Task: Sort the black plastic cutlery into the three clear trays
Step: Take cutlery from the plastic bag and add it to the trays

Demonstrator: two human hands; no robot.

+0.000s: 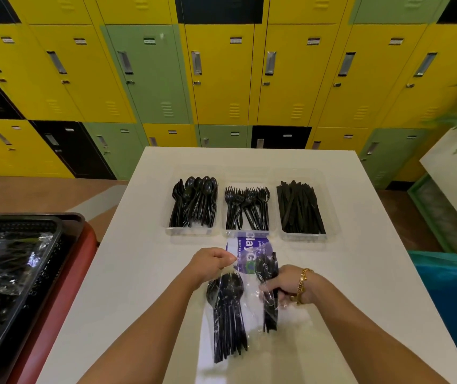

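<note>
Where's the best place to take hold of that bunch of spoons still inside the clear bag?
Probably by the handles, reaching in from the near end. The spoons lie with bowls pointing toward the trays and their slim handles bundled together toward the person, so one hand could likely close around them there. The clear bag still wraps them and must open first.

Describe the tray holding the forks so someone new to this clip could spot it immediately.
On the white table in front of the lockers, three clear trays sit in a row at the far side, beyond the hands. The fork tray is the middle one, directly beyond the purple-printed bag. Its black pieces end in tines, unlike the rounded bowls in the spoon tray and the straight blades in the knife tray.
</note>
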